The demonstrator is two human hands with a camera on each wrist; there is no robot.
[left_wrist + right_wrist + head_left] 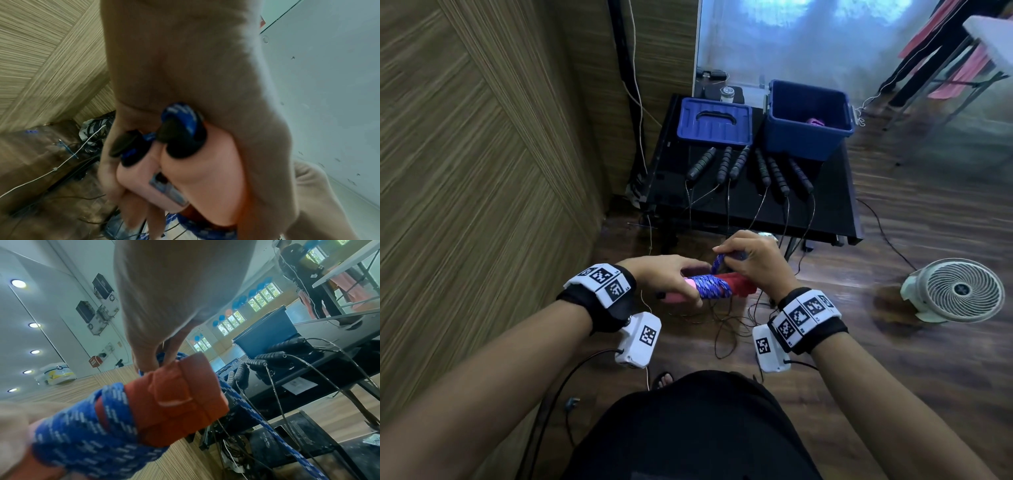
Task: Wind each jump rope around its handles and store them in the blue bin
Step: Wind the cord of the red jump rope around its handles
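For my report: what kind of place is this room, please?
Probably a gym or activity hall used for recording: wood-pattern floor, a large wall mirror, and jump ropes laid on a low black table.

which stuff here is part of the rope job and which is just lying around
Job: blue rope on pink handles, left hand, right hand, black handles, blue bin.
Lying about: bin lid, fan, floor cables.
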